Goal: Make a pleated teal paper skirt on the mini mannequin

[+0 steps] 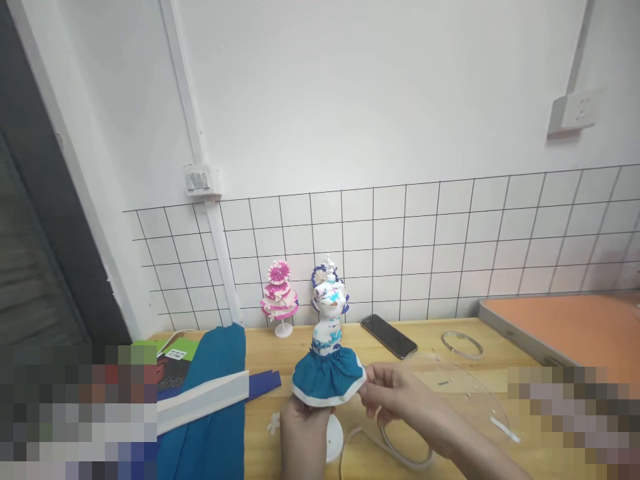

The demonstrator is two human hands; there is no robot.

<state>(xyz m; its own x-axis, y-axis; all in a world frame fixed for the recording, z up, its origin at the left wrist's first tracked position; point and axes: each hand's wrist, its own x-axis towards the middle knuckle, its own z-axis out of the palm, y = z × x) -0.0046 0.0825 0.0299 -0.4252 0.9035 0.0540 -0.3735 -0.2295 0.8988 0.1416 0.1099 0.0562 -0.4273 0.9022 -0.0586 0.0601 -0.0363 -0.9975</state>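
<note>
A miniature dress form (328, 331), white with blue and purple patches and a knobbed top, stands upright in front of me. Around its lower part sits a gathered teal skirt (327, 375) with a white trimmed hem. My left hand (304, 417) reaches up beneath the skirt and is closed around the form's lower part, its fingers partly hidden. Below shows the white round base (334, 439). With thumb and fingers pinched together, my right hand (385, 392) grips the skirt's hem at the right side.
Behind stand a pink ruffled dress form (280, 300) and a purple one, partly hidden. Teal cloth (220, 373), white strip (210, 400) and purple strip lie left. A phone (389, 336), ring (463, 345), looped cord (395, 453) and orange-topped board (575, 327) lie right.
</note>
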